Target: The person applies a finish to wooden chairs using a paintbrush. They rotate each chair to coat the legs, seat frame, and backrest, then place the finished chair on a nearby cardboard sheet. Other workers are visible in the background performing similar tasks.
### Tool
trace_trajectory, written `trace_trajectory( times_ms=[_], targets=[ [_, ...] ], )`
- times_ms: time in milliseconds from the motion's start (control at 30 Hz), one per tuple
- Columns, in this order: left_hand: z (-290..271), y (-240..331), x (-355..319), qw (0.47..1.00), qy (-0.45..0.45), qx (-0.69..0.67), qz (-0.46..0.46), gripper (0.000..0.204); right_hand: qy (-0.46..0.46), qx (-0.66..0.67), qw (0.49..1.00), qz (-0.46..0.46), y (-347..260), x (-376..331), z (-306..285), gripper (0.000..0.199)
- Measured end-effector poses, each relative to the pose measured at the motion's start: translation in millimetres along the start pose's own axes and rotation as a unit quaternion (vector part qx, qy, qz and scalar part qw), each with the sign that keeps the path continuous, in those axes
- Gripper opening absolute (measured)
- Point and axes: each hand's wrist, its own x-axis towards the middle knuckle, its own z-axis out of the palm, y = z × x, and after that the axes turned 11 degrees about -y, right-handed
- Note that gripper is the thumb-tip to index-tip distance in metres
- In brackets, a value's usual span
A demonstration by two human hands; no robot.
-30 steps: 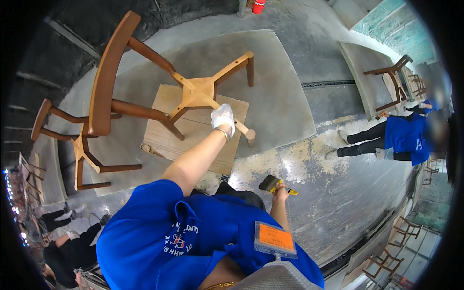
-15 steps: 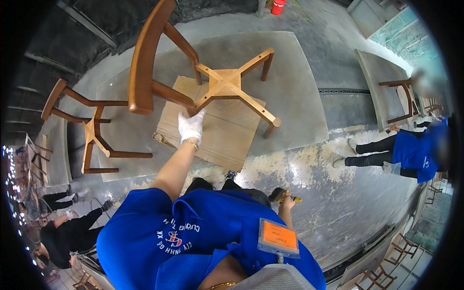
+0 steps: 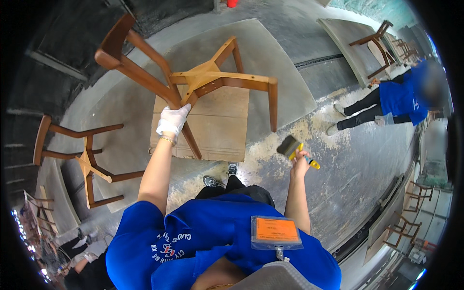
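My left hand (image 3: 172,120), in a white glove, is closed on a brown wooden chair frame (image 3: 205,76) where the back post meets a leg. This frame has a curved backrest and a paler cross-shaped support where a seat would sit. It stands tilted over a flat cardboard sheet (image 3: 220,126). Off to the right, my bare right hand (image 3: 300,164) grips the handle of a wide paintbrush (image 3: 289,146) with dark bristles and yellow parts. The brush is apart from the chair, its bristles pointing up and left.
A second chair frame (image 3: 86,162) stands at the left on the grey board (image 3: 270,63). On the right, a co-worker in a blue shirt (image 3: 398,96) stands near another board (image 3: 338,43) bearing a chair frame (image 3: 379,48). More chair frames (image 3: 403,228) are at the lower right.
The held chair frame has turned and tilted, its backrest shifting left and its legs swinging around. My right hand has come up and forward with the paintbrush. The whole view has also shifted.
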Motion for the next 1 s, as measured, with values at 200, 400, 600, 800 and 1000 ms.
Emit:
trace_trajectory(
  times_ms=[200, 400, 600, 800, 1000],
  targets=[
    [0.5, 6.3, -3.3, 0.951, -0.063, -0.28, 0.115, 0.036, -0.23, 0.203, 0.939, -0.157, -78.6, -8.0, 163.5, 0.028],
    [11.2, 1.3, 14.5, 0.919, -0.063, -0.358, 0.156, 0.045, -0.279, 0.295, 0.894, -0.189, -62.1, 34.8, 249.6, 0.028],
    [8.9, 2.5, 20.9, 0.896, -0.092, -0.414, 0.13, 0.055, 0.041, 0.15, 0.984, -0.088, 36.4, 94.9, 117.5, 0.027],
    [5.3, 4.1, 26.4, 0.894, -0.096, -0.403, 0.17, 0.058, 0.173, 0.019, 0.922, -0.347, 26.7, 63.5, 227.2, 0.023],
    [3.5, 4.2, 31.0, 0.901, -0.097, -0.389, 0.165, 0.052, -0.139, 0.139, 0.913, -0.358, 14.0, 40.2, 239.2, 0.03]
  ],
)
